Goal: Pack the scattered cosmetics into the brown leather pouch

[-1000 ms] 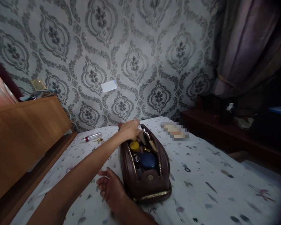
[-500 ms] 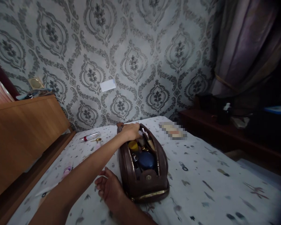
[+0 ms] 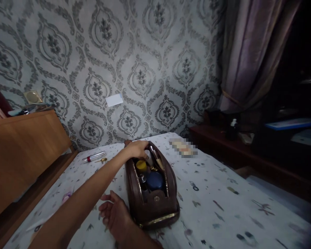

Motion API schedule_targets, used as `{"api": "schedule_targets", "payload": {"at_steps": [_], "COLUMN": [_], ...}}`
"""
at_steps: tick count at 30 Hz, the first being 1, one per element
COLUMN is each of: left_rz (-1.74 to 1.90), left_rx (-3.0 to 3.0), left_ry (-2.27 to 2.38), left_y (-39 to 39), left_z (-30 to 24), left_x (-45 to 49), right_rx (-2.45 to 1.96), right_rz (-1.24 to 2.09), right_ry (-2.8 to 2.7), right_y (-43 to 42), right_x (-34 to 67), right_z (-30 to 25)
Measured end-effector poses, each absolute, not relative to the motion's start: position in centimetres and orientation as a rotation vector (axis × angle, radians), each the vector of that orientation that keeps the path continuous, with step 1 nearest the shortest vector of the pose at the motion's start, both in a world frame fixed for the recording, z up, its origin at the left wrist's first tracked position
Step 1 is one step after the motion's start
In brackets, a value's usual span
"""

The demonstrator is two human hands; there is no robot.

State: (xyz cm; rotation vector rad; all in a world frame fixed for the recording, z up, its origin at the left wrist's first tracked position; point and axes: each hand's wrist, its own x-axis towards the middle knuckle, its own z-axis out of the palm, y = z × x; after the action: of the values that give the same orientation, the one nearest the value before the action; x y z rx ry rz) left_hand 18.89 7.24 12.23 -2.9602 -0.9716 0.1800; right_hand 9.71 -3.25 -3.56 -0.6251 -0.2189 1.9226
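A brown leather bag point(image 3: 155, 216) lies on the bed with its gold zip wide apart. Reaching over its far left rim, my left hand point(image 3: 137, 149) has its fingers curled down inside, against a whitish item point(image 3: 148, 157) that I see only in part. Around it in the bag are a yellow-lidded jar point(image 3: 141, 166), a round dark-blue case point(image 3: 155, 181), a small bottle with a shiny top point(image 3: 142, 178) and brush-like sticks point(image 3: 157, 157). Palm up beside the bag's near left side, my right hand point(image 3: 115, 214) holds nothing, its fingers loosely bent and apart.
On the patterned sheet point(image 3: 209, 193) lie a clear tube with a red band point(image 3: 94, 157), a gold-topped item point(image 3: 102, 160), a purple item point(image 3: 66, 197) and a blurred-out flat thing point(image 3: 183, 148). A wooden headboard point(image 3: 23, 145) stands left; a dark-red ledge point(image 3: 204, 138) runs right.
The view has shifted, so everything sits a little further left and lower. My left hand stays at the bag's far end; my right hand remains beside the bag.
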Motion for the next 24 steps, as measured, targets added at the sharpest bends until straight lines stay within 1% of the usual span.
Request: {"api": "schedule_targets", "payload": {"at_steps": [3, 8, 24], "left_rz": [0.203, 0.172, 0.157], "left_rx": [-2.971, -2.995, -3.048], "left_ry": [-0.974, -0.902, -0.942], "left_y": [7.21, 6.95, 7.35], "left_z": [12.5, 12.55, 12.09], "left_x": [18.86, 18.91, 19.05], "right_rx": [-0.666, -0.619, -0.628], "right_rz": [1.939, 1.945, 1.925], "right_ry": [-0.115, -0.11, -0.096], "right_y": [-3.39, -3.46, -3.64], "right_x": [9.88, 9.9, 9.81], "right_z": [-3.0, -3.13, -2.89]}}
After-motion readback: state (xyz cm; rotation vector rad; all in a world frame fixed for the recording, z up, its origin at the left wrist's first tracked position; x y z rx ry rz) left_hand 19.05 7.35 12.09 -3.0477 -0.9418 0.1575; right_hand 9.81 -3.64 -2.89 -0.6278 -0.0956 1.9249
